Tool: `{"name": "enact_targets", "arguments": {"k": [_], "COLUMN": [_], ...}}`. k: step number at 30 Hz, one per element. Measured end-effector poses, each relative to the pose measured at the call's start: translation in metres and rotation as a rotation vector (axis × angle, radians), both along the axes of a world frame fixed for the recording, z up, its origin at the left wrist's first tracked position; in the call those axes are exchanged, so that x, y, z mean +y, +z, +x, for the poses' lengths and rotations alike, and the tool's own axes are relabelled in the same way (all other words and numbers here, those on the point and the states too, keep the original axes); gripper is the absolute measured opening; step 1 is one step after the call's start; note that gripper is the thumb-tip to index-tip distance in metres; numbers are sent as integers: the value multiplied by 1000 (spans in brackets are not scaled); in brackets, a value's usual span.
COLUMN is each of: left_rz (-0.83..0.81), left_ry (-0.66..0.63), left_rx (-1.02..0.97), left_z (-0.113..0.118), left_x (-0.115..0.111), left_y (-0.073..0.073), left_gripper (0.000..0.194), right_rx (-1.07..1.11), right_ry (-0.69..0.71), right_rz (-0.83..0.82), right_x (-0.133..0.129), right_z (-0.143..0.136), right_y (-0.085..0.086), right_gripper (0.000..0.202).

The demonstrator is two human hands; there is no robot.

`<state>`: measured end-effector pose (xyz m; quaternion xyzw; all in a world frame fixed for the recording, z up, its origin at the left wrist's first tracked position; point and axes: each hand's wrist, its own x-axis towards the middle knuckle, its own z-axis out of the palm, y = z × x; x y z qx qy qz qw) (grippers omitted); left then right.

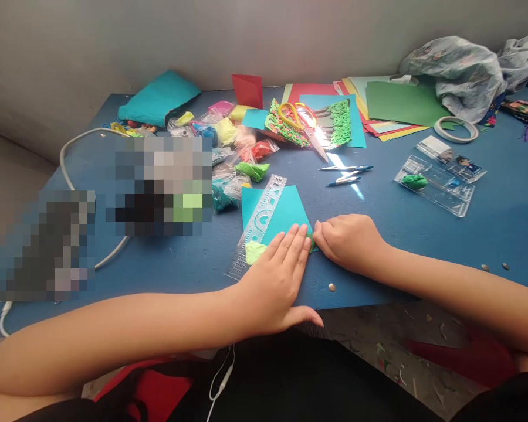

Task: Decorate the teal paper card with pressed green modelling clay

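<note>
My left hand (279, 275) lies flat with its fingers stretched out over the lower part of a turquoise paper card (288, 205). Closed like a fist, my right hand (349, 241) rests at the card's right edge, touching or almost touching the left fingertips. A small dark green bit (311, 241) shows between the two hands; whether the right fingers hold it is hidden. A clear stencil ruler (270, 202) slants across the card's left side. Beside my left hand, a crumpled light green piece (255, 252) lies on the ruler's lower part.
Yellow-handled scissors (297, 120) lie on leaf-decorated card behind. Two pens (345, 169), a clear plastic case (440, 181) and a tape roll (456, 129) are to the right. Bagged colored material (233, 135) is piled back left. A white cable (64, 155) runs along the left.
</note>
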<state>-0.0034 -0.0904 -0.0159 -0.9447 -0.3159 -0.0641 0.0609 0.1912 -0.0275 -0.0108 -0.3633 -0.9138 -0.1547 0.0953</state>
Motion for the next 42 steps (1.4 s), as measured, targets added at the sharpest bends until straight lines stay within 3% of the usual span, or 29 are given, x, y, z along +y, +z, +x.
{"name": "enact_targets", "arguments": {"k": [7, 11, 13, 16, 18, 23, 25, 30, 35, 42], "left_rz": [12, -11, 0, -40, -109, -141, -129, -117, -90, 81], "left_ry": [112, 134, 122, 96, 102, 109, 99, 93, 84, -40], "left_rx": [100, 6, -115, -294, -375, -384, -380, -408, -392, -273], "left_z": [16, 18, 16, 10, 5, 0, 0, -1, -2, -5], "left_x": [-9, -8, -2, 11, 19, 22, 21, 22, 22, 8], "left_y": [2, 2, 2, 3, 4, 5, 4, 4, 4, 5], "left_gripper": [123, 121, 102, 50, 34, 34, 34, 33, 33, 36], "right_rx": [-119, -96, -81, -56, -13, 98, 153, 237, 215, 214], "right_ry": [-81, -92, -90, -11, 79, 203, 240, 227, 149, 145], "right_rz": [-149, -226, -281, -406, -454, -328, -318, -540, -785, -867], "right_x": [-1, 1, 4, 11, 14, 12, 11, 14, 17, 18], "right_z": [-5, -4, -1, 7, 11, 15, 15, 17, 18, 20], "right_y": [4, 7, 10, 16, 19, 11, 7, 11, 24, 35], "right_gripper": [40, 40, 41, 48, 50, 64, 59, 33, 26, 14]}}
